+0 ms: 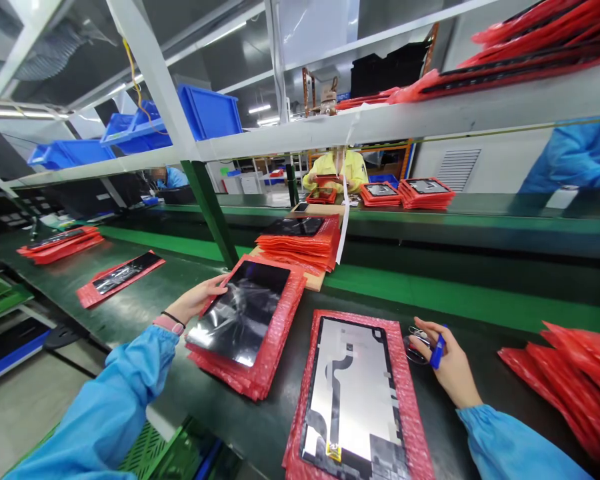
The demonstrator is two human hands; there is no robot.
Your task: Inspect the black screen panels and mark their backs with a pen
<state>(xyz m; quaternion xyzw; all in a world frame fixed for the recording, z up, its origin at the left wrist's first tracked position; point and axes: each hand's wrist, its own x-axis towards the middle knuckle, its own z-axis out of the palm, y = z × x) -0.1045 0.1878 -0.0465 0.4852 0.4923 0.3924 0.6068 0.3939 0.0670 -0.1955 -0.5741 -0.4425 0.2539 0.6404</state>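
Observation:
My left hand (pixel 203 298) is closed on the upper left edge of a black tablet screen (pixel 250 303), which lies face up on a stack of red bubble-wrap sleeves (pixel 280 333). In front of me a second tablet screen (pixel 355 387) shows its silver back, with dark flex cables and a yellow-marked connector, on red bubble wrap (pixel 410 400). To its right my right hand (pixel 447 363) is closed around a blue pen (pixel 437 348). Close to those fingertips is a shiny, round-edged metal thing (pixel 417 345), its kind unclear.
Behind stands a stack of wrapped screens (pixel 300 243) on a wooden board (pixel 314 280). More red sleeves (pixel 570 380) lie at right, and a wrapped screen (pixel 123 275) at left. A green post (pixel 210 213) rises beyond my left hand. A person in yellow (pixel 355 167) works opposite.

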